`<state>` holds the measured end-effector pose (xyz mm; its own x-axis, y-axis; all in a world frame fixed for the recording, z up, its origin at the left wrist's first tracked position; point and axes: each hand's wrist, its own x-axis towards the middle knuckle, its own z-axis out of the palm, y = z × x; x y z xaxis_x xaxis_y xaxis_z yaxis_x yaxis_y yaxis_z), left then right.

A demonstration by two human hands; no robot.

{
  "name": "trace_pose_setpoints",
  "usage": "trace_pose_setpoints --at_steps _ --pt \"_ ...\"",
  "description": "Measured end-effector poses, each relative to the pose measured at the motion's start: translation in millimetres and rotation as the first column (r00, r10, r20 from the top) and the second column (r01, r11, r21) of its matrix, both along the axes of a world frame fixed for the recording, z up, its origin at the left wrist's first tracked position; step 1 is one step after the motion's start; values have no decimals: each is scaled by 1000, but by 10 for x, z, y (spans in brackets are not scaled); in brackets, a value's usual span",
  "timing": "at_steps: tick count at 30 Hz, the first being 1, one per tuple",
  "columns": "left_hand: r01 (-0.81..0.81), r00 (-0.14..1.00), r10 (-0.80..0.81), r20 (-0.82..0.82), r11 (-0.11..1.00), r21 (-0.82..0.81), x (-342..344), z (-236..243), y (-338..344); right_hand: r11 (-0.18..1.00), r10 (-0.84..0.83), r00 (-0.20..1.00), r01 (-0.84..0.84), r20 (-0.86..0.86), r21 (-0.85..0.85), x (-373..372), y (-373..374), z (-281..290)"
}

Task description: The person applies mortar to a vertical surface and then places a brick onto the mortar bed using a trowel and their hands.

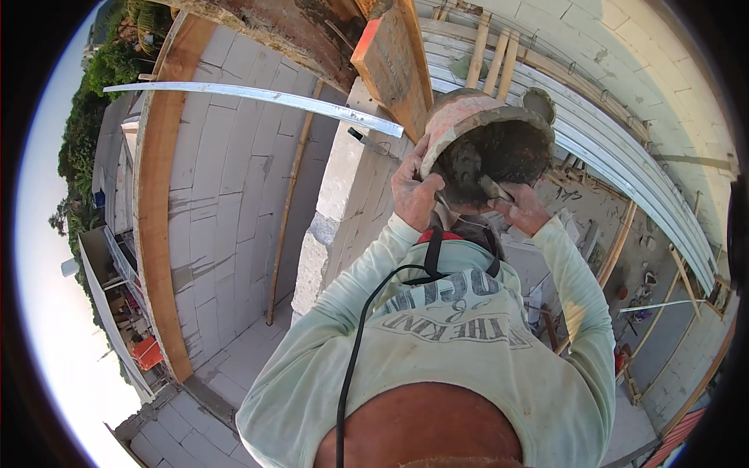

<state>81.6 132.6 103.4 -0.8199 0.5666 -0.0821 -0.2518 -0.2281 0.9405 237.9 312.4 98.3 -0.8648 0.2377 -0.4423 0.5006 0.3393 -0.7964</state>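
Note:
A mortar-caked bucket (pixel 468 117) is tilted with its mouth toward me, and wet grey mortar (pixel 460 168) clings inside it. My left hand (pixel 413 189) grips the bucket's left rim, fingers up its outer side and thumb near the edge. At the lower right of the mouth, my right hand (pixel 524 209) is closed around a short, mortar-smeared hand tool (pixel 493 189). That tool's pale end points into the bucket; its exact kind cannot be made out. Behind the left hand rises a white block wall end (pixel 341 175).
A long metal strip (pixel 257 95) juts out left from the wall top, beside timber boards (pixel 394 70). Metal sheets (pixel 593 164) and bamboo poles (pixel 499 62) lie beyond the bucket. Far below right is a cluttered floor (pixel 632 234) with wooden props (pixel 616 242). A dark cord (pixel 355 351) hangs over my chest.

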Motion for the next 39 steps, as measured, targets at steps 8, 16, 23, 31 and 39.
trace_pose_setpoints --at_steps 8,16,23,31,39 --pt "-91 975 102 196 994 -63 -76 -186 50 998 29 986 -20 -163 59 28 186 490" --pt "-177 868 194 458 981 -79 -127 -246 8 998 2 992 6 126 -68 -158 480 1632" --pt "-206 817 186 545 978 -25 -72 -457 1 991 49 997 -57 67 117 -936 648 2468" --pt "-174 852 194 486 981 -88 7 -422 -6 611 188 793 368 -580 701 -2266 395 1363" --pt "-249 859 249 448 967 -60 -78 -349 -85 737 68 754 404 -654 542 -1898 404 1656"
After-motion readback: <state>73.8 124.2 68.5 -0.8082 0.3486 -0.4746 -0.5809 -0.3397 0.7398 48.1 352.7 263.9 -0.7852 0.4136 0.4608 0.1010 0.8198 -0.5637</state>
